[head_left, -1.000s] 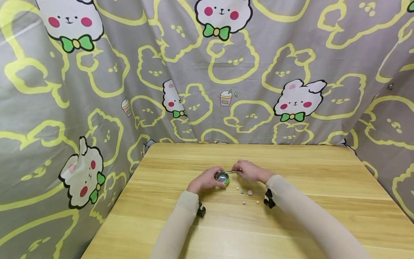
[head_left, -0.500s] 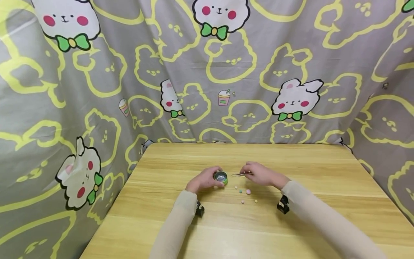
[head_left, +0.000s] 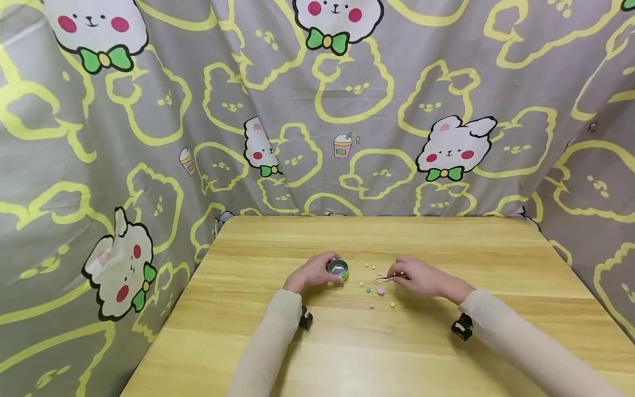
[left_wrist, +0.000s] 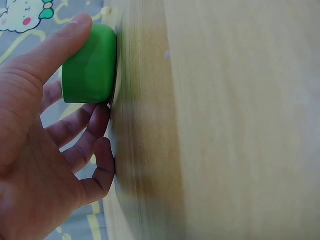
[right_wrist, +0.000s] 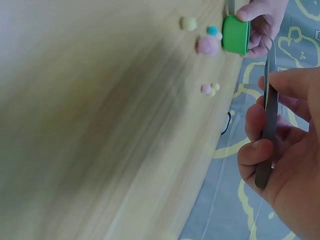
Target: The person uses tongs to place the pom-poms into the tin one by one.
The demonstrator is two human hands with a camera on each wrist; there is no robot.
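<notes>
A small green round tin with a shiny metal inside stands on the wooden table. My left hand holds the tin from the left, thumb and fingers curled round its side. My right hand pinches metal tweezers, whose tips point left and down toward small pastel beads scattered to the right of the tin. In the right wrist view the tweezers run between thumb and fingers, and the beads lie beside the tin.
Several more tiny beads lie just behind the tweezers. A grey curtain printed with bears and rabbits hangs close round the table's back and sides. The table's left edge drops off beside my left arm.
My right hand with the tweezers has drawn away from the tin, moving right and toward me to hover by the loose beads. The left hand keeps its hold on the tin.
</notes>
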